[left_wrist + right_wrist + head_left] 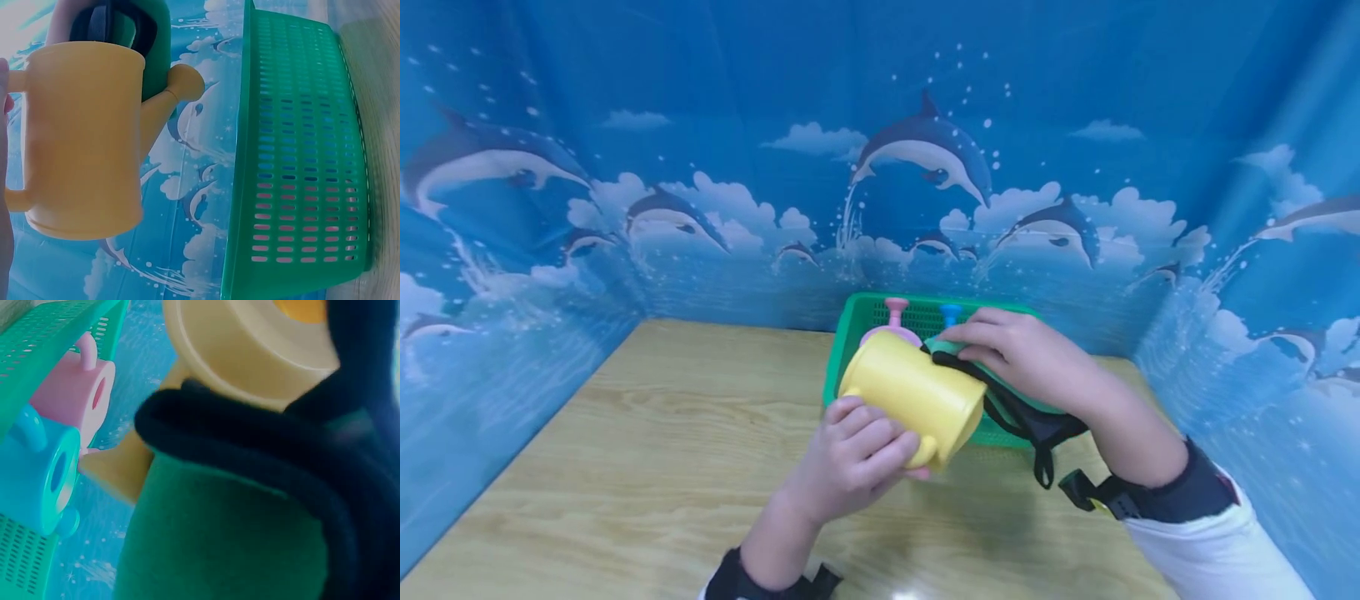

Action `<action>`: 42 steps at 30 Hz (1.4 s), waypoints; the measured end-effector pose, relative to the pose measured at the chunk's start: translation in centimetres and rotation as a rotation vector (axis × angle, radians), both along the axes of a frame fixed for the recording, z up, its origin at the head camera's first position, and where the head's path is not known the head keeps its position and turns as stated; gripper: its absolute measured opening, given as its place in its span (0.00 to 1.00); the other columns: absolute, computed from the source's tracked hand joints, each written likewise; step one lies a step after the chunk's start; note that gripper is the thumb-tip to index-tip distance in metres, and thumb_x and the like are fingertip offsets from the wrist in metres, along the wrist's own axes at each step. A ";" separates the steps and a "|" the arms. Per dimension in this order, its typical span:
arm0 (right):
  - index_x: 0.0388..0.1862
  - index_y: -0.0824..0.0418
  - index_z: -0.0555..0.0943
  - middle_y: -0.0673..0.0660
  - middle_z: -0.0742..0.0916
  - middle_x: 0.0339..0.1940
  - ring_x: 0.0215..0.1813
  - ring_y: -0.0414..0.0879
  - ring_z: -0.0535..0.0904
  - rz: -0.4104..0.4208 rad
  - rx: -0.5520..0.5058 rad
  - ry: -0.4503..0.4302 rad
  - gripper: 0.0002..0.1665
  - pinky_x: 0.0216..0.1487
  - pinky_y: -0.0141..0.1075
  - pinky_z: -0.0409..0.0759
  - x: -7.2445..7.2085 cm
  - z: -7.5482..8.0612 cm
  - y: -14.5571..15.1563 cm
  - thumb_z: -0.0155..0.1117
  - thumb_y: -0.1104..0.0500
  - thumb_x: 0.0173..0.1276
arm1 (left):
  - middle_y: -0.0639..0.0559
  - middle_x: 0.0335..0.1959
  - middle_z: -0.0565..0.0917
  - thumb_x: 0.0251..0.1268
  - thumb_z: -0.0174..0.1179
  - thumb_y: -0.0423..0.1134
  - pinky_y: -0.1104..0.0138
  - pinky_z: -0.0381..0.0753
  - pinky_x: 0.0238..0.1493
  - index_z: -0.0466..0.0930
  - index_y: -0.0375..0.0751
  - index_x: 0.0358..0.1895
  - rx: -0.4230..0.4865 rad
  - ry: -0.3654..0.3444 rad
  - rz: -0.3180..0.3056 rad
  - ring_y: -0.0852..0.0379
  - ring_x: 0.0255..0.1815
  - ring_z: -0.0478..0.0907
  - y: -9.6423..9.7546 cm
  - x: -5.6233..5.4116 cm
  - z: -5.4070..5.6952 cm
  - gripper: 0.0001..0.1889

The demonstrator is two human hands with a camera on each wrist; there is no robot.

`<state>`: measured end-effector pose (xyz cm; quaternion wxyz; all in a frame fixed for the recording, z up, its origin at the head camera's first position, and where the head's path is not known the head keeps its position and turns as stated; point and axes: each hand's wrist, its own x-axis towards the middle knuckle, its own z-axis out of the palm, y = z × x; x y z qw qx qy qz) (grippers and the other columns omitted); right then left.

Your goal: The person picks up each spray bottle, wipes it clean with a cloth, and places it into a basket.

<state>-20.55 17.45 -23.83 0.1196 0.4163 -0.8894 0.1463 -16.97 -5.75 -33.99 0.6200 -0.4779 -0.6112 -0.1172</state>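
My left hand grips the handle of a yellow toy watering can, tipped on its side with its open top facing lower right. In the left wrist view the can's spout and handle side both show. My right hand holds a green cloth with black edging and a hanging black loop. Its fingertips lie close to the can's upper right side. In the right wrist view the cloth covers much of the frame, overlapping the can's rim.
Behind the can, a green plastic basket stands on the wooden table. Inside it are a pink watering can and a blue one. A blue curtain printed with dolphins surrounds the table at the back and sides.
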 end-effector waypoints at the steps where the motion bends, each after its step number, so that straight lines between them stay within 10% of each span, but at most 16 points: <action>1: 0.54 0.54 0.83 0.50 0.85 0.43 0.43 0.43 0.81 -0.003 -0.001 -0.008 0.16 0.41 0.38 0.81 0.0 0.0 0.1 0.63 0.63 0.67 | 0.58 0.26 0.75 0.72 0.52 0.53 0.65 0.68 0.41 0.78 0.47 0.33 0.003 -0.004 0.002 0.60 0.29 0.71 -0.1 0.0 0.0 0.15; 20: 0.57 0.55 0.81 0.56 0.85 0.52 0.53 0.52 0.82 -0.092 -0.013 -0.126 0.17 0.49 0.46 0.81 -0.7 -0.2 -0.4 0.61 0.60 0.70 | 0.61 0.26 0.74 0.71 0.52 0.54 0.69 0.64 0.40 0.77 0.50 0.32 -0.041 0.142 0.002 0.64 0.29 0.70 0.7 0.4 1.3 0.15; 42: 0.59 0.56 0.79 0.57 0.84 0.55 0.54 0.52 0.82 -0.131 0.006 -0.218 0.18 0.49 0.46 0.81 -1.9 -0.8 -1.2 0.59 0.58 0.72 | 0.61 0.25 0.73 0.73 0.50 0.52 0.70 0.65 0.38 0.78 0.50 0.31 -0.018 0.085 0.022 0.63 0.28 0.70 0.6 0.7 1.3 0.15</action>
